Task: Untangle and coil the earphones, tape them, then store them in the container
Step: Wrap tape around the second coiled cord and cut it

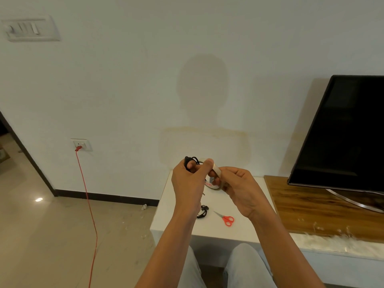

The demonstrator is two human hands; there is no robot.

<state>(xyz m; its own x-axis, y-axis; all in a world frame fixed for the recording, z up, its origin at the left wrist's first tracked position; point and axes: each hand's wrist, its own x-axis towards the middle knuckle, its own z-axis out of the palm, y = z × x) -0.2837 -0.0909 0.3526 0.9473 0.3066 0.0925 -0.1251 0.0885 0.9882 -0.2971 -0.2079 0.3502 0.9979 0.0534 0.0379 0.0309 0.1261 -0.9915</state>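
Light, limp and springy, the coiled earphones [190, 162] look best pinched across the whole bundle, which is how my left grip [187, 183] holds them, fingers curled round, raised above the table [245, 227], while my right grip [239, 190] just beside it clasps the tape roll [217, 172].

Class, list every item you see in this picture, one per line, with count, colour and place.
earphones: one coil, black, gripped in left hand
tape roll: one, pale brown, held in right hand
cord bundle: one, black, on table
scissors: one, red handles, on table beside bundle
table: one, white, before the knees
television: one, black, on wooden stand
wooden stand: one, brown, right of table
cable: one, red, plugged into socket
switch plate: one, white, upper left wall
left hand: one, above table
right hand: one, beside it
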